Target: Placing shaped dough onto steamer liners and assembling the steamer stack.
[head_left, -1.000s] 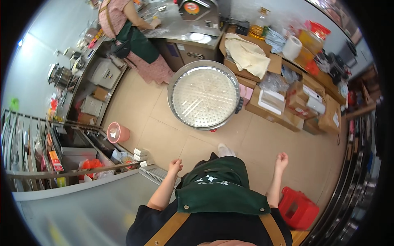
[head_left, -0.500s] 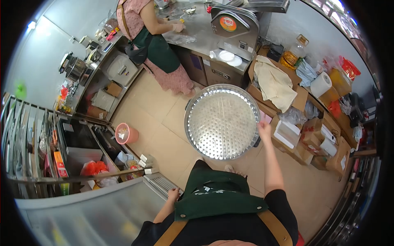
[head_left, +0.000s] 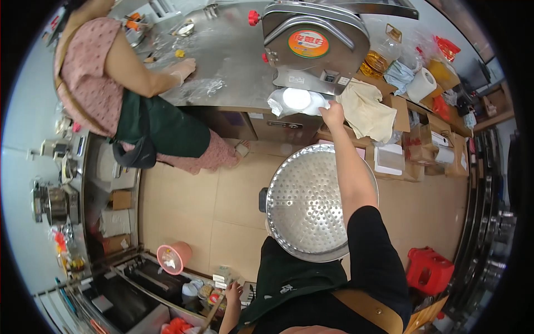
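White packet [head_left: 297, 101] at the tabletop's [head_left: 233, 53] front edge, gripped by the right hand [head_left: 332, 114].
The right arm reaches forward over a round metal pan [head_left: 303, 206], its fingers clamped on the packet's right end, just below the grey machine [head_left: 317, 61]. The left hand [head_left: 233, 293] sits low beside small white boxes [head_left: 220, 279], fingers bent; whether they grip anything cannot be told.
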Tool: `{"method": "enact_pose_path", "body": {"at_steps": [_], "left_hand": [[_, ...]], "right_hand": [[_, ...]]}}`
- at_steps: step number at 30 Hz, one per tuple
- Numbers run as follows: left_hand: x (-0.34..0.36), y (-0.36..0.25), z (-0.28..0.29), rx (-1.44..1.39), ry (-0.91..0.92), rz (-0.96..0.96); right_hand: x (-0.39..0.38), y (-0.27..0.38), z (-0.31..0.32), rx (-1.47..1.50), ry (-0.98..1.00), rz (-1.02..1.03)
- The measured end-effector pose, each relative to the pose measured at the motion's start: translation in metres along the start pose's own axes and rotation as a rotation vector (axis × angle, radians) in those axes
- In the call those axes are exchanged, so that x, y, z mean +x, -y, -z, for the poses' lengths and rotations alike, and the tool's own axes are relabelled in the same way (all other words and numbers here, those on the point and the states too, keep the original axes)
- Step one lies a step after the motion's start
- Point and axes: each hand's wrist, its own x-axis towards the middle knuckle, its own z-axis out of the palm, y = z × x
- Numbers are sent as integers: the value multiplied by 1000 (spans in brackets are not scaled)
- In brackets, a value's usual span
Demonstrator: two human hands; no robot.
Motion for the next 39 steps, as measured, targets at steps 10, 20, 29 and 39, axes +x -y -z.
{"method": "enact_pose_path", "body": {"at_steps": [10, 20, 29, 39], "left_hand": [[35, -43, 43, 169, 110, 156], [58, -91, 22, 29, 135, 9], [30, -159, -91, 83, 204, -502], [-35, -159, -340, 239, 706, -203]], "right_hand": [[47, 30, -19, -229, 255, -317], [26, 28, -23, -36, 143, -315], [-86, -34, 8, 898, -1, -409], [-274, -149, 37, 870, 256, -857]]}}
